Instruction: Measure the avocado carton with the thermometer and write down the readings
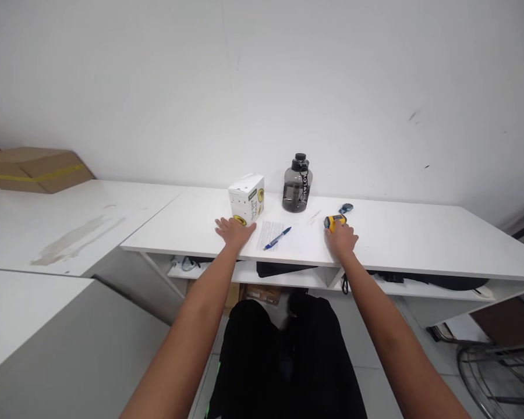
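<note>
My left hand (236, 234) lies on the white desk with its fingers spread, against the lower front of a white carton (247, 198) printed with avocado pictures. On the right, my right hand (342, 240) is closed around a yellow and black tape measure (334, 221), which rests on the desk and is partly covered by the fingers. Between the hands is a printed paper sheet (268, 231), and a blue pen (278, 238) lies slantwise across it. Behind the paper stands a dark see-through water jug (294, 189) with a black cap and strap.
A small dark bluish object (346, 208) lies behind my right hand. The white desk (419, 238) meets the wall at the back. Below its top, a shelf (240, 272) holds dark items. A taped cardboard box (35, 169) sits far left; a metal-framed chair (498, 366) stands lower right.
</note>
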`<state>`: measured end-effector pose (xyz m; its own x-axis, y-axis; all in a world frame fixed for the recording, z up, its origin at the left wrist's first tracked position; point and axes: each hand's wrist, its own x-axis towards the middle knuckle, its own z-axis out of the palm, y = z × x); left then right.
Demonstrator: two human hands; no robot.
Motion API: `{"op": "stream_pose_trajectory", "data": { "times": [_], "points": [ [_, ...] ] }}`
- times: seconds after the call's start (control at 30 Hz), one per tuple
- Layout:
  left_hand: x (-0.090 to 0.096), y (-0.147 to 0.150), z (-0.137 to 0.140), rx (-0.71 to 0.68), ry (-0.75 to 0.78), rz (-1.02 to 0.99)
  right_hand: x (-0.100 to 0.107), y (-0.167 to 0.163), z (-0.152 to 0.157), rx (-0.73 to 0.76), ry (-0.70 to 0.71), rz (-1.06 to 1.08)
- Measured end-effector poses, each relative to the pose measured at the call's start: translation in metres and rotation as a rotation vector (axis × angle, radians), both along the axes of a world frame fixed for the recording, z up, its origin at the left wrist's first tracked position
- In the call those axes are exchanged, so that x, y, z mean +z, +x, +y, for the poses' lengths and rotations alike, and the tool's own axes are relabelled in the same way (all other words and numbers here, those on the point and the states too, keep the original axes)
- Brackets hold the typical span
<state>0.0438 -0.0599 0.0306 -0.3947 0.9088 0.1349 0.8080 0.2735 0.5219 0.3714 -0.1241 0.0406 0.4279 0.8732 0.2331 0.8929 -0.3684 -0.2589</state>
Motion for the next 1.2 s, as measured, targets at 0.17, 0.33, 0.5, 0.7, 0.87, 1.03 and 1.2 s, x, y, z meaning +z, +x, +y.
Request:
{"op": "stream_pose_trajectory", "data": {
  "times": [0.17, 0.33, 0.5, 0.7, 0.87, 1.03, 1.2],
  "points": [
    [0.002, 0.003, 0.008, 0.019, -0.033, 0.073, 0.002, -0.001, 0.008, 0.133, 0.301, -0.124],
    [0.002, 0.003, 0.015, 0.017, -0.050, 0.078, 0.009, -0.040, 0.019, 0.775, 0.143, -0.040],
    [0.005, 0.005, 0.010, 0.016, -0.108, 0.151, 0.001, -0.086, 0.030, 0.998, 0.041, 0.040],
    [0.005, 0.005, 0.008, 0.005, -0.175, 0.170, -0.005, -0.092, 0.017, 0.696, 0.278, 0.477],
    [0.002, 0.005, 0.010, 0.002, -0.191, 0.185, -0.011, -0.093, 0.009, 0.638, 0.349, 0.989],
    [0.002, 0.006, 0.010, 0.009, -0.196, 0.174, -0.007, -0.095, 0.010, 0.615, 0.252, 0.976],
    [0.004, 0.005, 0.006, 0.009, -0.143, 0.125, -0.007, -0.098, 0.015, 0.643, 0.141, 1.098]
  ]
}}
